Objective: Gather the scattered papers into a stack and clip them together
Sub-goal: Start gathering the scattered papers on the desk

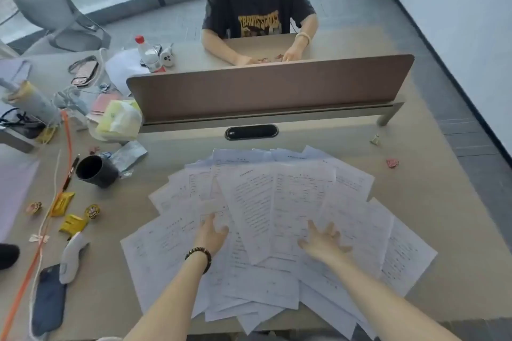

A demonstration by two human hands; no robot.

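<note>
Head view: the papers lay fanned across the lower centre of the frame on the desk, overlapping at many angles, some corners hanging past the near edge. Left hand and right hand hovered over or rested on the middle sheets, fingers spread, holding nothing; contact could not be confirmed. The sheets appeared thin, light and limp, likely to slide freely over one another and to crease if pinched mid-page. Sweeping inward from the outer edges with flat palms, then squaring the stack by its sides, seemed the safer hold. A small clip lay at right of centre, well apart from the papers.
</note>
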